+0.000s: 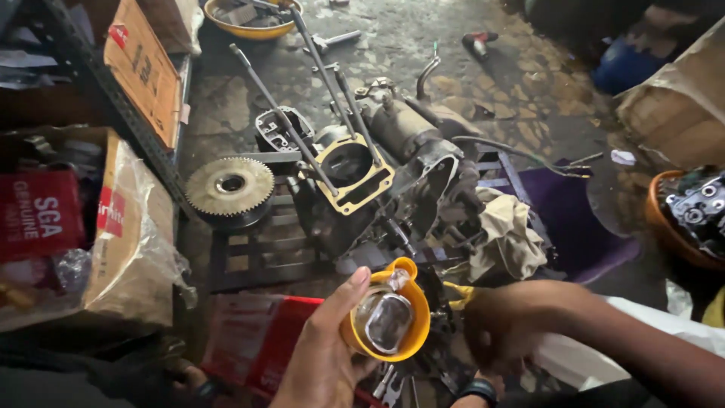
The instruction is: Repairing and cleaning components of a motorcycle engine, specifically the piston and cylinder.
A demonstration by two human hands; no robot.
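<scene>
I hold a small yellow cup (387,321) low in the middle of my view, tipped toward me, with a shiny metal piston (385,319) sitting inside it. My left hand (325,355) wraps around the cup's left side, thumb up along its rim. My right hand (502,321) is curled closed just to the right of the cup; I cannot tell what it grips. Beyond them an engine crankcase (377,181) with long studs rests on a dark metal rack (257,257), a toothed flywheel (229,186) lies to its left, and a beige rag (506,234) lies to its right.
</scene>
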